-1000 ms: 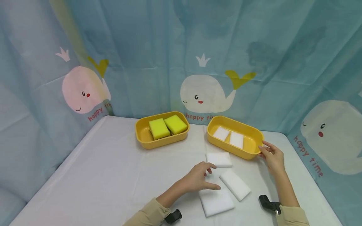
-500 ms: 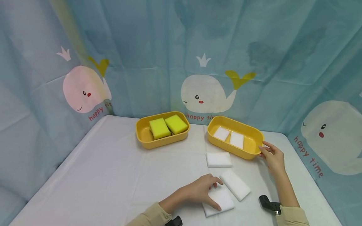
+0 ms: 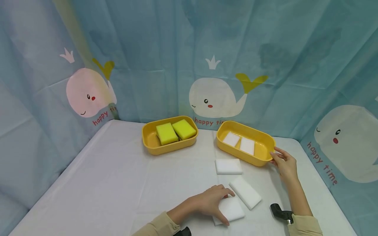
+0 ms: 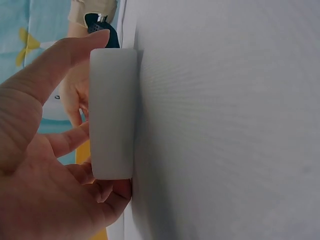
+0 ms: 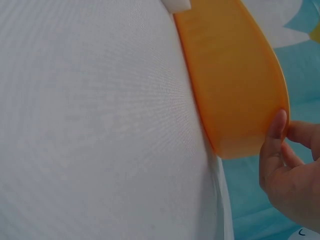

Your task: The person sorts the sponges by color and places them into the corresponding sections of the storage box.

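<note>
My left hand spans a white sponge block lying on the table, fingers curled over its far side and thumb at its near side. In the left wrist view the sponge sits between the thumb above and fingertips below; whether the thumb presses on it is hard to tell. My right hand pinches the right end of a yellow tray between thumb and fingers, as the right wrist view also shows on the tray wall. Two white sponges lie flat inside that tray.
Two more white sponges, one crosswise and one slanted, lie between my left hand and the tray. A second yellow tray at the back holds two yellow sponges. A blue curtain hangs behind the table.
My left hand has come down toward the table's near side, from above the sponges to the nearest one, and its fingers have closed around it. The right hand and both trays stay put.
</note>
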`<state>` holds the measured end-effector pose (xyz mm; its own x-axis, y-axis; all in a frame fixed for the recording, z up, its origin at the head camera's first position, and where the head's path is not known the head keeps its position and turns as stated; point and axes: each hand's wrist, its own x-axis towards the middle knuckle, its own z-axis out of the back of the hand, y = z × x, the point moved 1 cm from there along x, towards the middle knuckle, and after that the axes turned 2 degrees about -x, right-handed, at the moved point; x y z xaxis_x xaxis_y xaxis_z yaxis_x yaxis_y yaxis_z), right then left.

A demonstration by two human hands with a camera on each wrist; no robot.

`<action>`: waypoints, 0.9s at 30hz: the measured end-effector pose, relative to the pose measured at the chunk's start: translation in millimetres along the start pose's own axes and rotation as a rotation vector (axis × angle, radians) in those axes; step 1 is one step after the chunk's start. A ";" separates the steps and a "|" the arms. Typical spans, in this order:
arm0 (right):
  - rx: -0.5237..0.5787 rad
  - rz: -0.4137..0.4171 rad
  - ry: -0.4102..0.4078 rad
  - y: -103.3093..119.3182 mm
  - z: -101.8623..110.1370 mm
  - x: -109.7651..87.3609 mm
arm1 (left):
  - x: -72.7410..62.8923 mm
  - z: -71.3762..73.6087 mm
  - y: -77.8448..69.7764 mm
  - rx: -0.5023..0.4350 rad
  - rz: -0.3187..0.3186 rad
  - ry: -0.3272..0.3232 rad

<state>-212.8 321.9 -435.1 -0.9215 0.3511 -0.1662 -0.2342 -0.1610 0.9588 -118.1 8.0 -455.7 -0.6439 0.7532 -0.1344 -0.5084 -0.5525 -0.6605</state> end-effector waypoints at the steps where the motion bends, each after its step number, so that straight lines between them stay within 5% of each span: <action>1: -0.004 0.000 -0.001 -0.2 0.1 0.1 | 0.0 0.0 -0.2 -0.001 -0.001 0.001; 11: 0.005 -0.010 -0.004 0.7 -0.3 -0.6 | -3.8 11.1 -12.6 -0.049 0.051 0.025; 27: 0.003 -0.013 -0.003 -1.7 0.2 1.6 | -1.4 26.8 -10.2 -0.023 0.032 0.010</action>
<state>-213.8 323.0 -436.9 -0.9175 0.3557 -0.1778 -0.2449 -0.1533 0.9573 -127.3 3.0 -429.0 -0.6538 0.7389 -0.1631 -0.4742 -0.5681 -0.6726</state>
